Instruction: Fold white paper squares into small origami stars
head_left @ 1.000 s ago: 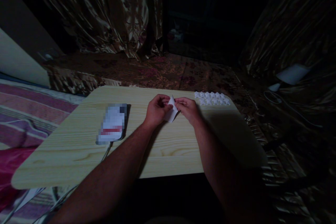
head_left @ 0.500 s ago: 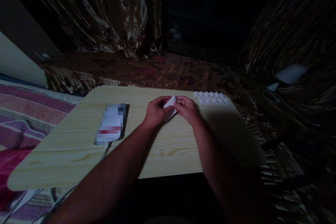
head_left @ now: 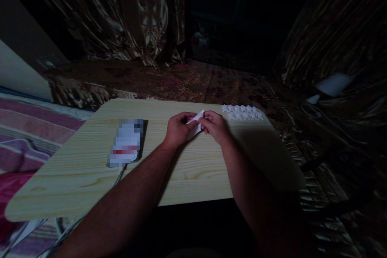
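Note:
A piece of white folded paper is held slanting between my two hands, over the far middle of the light wooden table. My left hand pinches its left side, thumb on top and fingers behind. On the other side, my right hand grips the paper's right edge with thumb and fingertips. Part of the paper is hidden by the thumbs. To the right of my right hand, several small white folded paper stars lie in two rows by the table's far edge.
A phone, blurred out, lies at the left of the table with a cable running off the near side. A striped bed cover is on the left. Dim patterned curtains hang behind. At the right stands a small white lamp.
The paper has tilted slightly in my hands, its upper tip shifting a little to the right. Both hands keep their grip in nearly the same place.

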The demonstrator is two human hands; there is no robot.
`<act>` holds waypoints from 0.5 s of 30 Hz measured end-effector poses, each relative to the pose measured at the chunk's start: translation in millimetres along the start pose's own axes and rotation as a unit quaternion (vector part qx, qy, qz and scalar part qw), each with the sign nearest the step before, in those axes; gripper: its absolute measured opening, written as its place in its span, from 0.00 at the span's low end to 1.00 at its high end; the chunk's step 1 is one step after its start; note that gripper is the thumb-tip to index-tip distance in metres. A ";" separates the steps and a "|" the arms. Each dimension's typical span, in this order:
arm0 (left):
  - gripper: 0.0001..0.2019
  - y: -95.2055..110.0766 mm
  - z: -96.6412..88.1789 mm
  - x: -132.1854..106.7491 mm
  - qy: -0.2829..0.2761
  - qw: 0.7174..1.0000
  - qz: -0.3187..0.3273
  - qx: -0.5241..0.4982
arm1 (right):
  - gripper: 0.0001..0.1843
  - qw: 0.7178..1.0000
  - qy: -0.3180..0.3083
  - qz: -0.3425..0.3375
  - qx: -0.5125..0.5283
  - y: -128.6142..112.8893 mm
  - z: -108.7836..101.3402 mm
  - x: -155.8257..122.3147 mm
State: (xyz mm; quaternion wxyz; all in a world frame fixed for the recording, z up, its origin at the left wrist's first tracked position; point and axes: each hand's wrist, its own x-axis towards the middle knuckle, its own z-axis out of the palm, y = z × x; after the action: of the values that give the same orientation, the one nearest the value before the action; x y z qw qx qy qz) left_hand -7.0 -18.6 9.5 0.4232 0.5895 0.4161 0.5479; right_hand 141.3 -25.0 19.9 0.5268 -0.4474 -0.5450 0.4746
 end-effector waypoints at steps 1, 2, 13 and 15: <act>0.19 -0.2 0.2 0.1 0.004 1.000 -0.003 -0.003 | 0.11 1.000 0.002 -0.001 -0.001 0.6 0.1 0.3; 0.19 -0.2 0.4 0.1 0.008 1.000 -0.006 -0.005 | 0.11 1.000 0.005 -0.002 -0.002 0.8 0.4 0.4; 0.17 3.2 2.2 -1.3 0.014 0.999 -0.030 -0.038 | 0.11 1.000 0.026 0.002 -0.002 -0.5 4.0 -0.2; 0.17 4.1 2.5 -1.6 0.015 0.998 -0.033 -0.043 | 0.11 1.000 0.027 -0.002 0.000 -0.3 4.3 0.0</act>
State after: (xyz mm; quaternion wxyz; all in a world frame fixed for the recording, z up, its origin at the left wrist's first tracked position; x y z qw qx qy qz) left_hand -4.5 -21.4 12.8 0.4601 0.5483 0.4177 0.5597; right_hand 137.0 -25.3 20.2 0.5425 -0.4588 -0.5317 0.4609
